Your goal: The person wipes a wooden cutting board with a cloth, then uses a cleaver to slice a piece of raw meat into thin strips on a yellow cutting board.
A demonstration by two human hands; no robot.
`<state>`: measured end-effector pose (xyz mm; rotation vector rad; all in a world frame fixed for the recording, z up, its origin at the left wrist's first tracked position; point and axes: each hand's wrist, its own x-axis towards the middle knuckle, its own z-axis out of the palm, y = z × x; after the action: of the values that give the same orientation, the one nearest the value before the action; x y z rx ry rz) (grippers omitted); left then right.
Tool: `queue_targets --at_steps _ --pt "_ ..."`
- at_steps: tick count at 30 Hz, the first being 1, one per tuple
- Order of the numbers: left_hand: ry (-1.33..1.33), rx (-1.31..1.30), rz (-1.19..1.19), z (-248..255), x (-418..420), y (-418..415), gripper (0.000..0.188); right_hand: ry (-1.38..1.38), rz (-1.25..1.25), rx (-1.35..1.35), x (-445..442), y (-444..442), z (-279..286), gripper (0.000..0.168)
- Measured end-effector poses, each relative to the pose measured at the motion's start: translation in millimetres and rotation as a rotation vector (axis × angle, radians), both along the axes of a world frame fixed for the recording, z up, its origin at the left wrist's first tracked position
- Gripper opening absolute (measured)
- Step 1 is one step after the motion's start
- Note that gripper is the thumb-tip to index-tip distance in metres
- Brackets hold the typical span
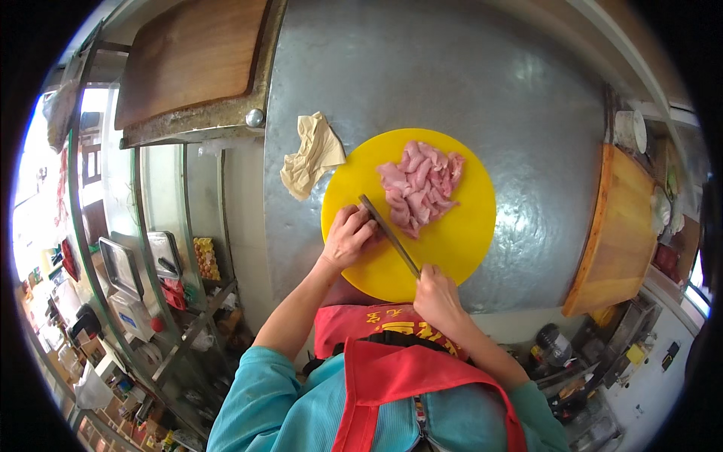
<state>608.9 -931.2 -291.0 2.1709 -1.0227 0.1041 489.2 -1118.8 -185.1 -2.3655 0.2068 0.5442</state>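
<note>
My right hand (438, 295) grips the handle of a kitchen knife (392, 236), which is seen nearly along its spine. Its blade slants up and left across a round yellow cutting board (469, 243). At the board's left side, my left hand (351, 237) has its fingers curled on a piece of raw meat (371, 239), mostly hidden by the fingers and the blade. Beside the blade's far side lies a heap of sliced pale pink raw meat (421, 183). The blade's lower edge cannot be made out.
The board lies on a metal-topped table (542, 169). A crumpled beige paper or cloth (310, 155) touches its upper left edge. A large wooden board (192, 56) stands at the back left, another wooden board (615, 231) at the right. Glass shelving (164, 198) runs along the left.
</note>
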Motion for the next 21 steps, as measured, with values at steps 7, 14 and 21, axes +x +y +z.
queue_targets --at_steps 7,14,21 --pt "-0.008 -0.022 -0.015 -5.4 -1.7 0.7 0.036 -0.018 -0.033 -0.029 52.9 26.4 -36.3 0.022" --pt "-0.061 -0.004 -0.014 1.1 1.9 -3.3 0.035 -0.003 -0.035 0.048 -26.7 -24.0 -37.9 0.016" --pt "-0.073 0.019 0.12 2.7 -11.1 2.3 0.035 -0.213 -0.124 -0.074 -3.9 -5.8 -4.2 0.012"
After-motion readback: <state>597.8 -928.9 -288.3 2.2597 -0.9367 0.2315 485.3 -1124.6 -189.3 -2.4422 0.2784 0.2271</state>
